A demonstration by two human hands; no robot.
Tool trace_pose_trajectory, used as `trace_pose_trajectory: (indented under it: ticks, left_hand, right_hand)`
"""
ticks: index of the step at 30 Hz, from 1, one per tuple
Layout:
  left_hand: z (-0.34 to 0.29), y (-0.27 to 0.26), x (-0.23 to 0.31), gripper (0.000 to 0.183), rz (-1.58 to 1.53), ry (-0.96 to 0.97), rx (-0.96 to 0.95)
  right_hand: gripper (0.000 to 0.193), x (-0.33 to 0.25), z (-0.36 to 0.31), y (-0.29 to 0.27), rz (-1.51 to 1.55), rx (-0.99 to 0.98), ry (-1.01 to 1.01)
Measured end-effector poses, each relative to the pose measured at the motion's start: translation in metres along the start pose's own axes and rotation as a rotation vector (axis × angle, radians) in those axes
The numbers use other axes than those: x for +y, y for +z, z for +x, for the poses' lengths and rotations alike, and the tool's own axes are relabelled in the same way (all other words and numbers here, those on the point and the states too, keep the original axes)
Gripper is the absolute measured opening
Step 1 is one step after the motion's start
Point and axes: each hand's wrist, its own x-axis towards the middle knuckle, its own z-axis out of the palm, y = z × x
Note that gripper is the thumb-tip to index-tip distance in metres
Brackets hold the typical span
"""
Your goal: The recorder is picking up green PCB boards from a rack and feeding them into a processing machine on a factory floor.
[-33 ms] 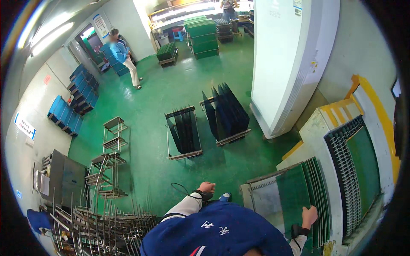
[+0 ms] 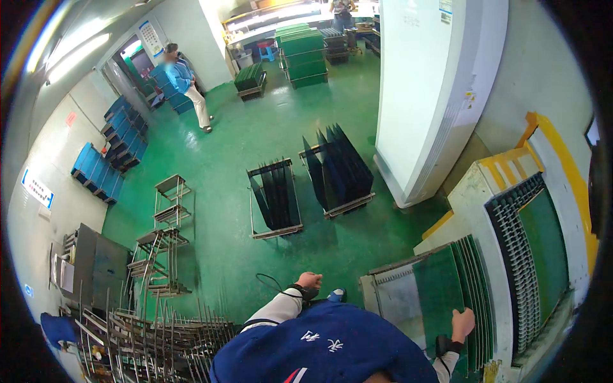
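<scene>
At the lower right, my right hand is closed at the edge of a green panel. That panel is the leftmost of several upright green panels standing close together in a rack. A pale, bare section of the rack shows to their left. My left hand is held in front of my body in a loose fist, with nothing visible in it. A black strap circles its wrist, and a thin dark cord loops out beside that forearm.
Right of the rack is a machine with rows of rollers and a green sheet. Two racks of dark panels stand ahead on the floor, beside a tall white cabinet. Metal racks crowd the left. A person stands at the back left.
</scene>
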Motion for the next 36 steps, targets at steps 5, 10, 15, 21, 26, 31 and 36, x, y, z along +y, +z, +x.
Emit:
trace_pose_trajectory:
  ticks: [5, 10, 15, 21, 26, 31, 36]
  left_hand:
    - [-0.007, 0.002, 0.001, 0.02, 0.106, 0.018, 0.089]
    - [-0.01, 0.0, 0.004, 0.025, 0.111, 0.017, 0.08]
    - [-0.006, -0.002, 0.003, 0.026, 0.14, 0.024, 0.078]
    - [-0.004, -0.004, 0.002, 0.025, 0.134, 0.028, 0.046]
    - [-0.003, -0.005, 0.001, 0.022, 0.066, 0.008, 0.034]
    - [-0.003, -0.005, 0.001, 0.021, 0.021, 0.031, 0.014]
    - [0.003, -0.009, -0.001, 0.019, -0.019, 0.003, -0.058]
  right_hand:
    - [0.046, 0.003, 0.003, 0.003, 0.016, -0.063, 0.013]
    - [0.039, 0.0, 0.0, 0.002, 0.003, -0.015, -0.005]
    - [0.04, -0.011, -0.005, -0.01, -0.01, -0.051, 0.022]
    - [0.042, 0.003, 0.001, 0.007, -0.021, -0.004, 0.017]
    - [0.038, -0.001, -0.001, 0.003, 0.0, 0.002, 0.01]
    - [0.035, -0.004, -0.005, -0.001, 0.016, 0.01, 0.008]
    - [0.038, -0.003, -0.004, 0.001, -0.003, 0.018, 0.023]
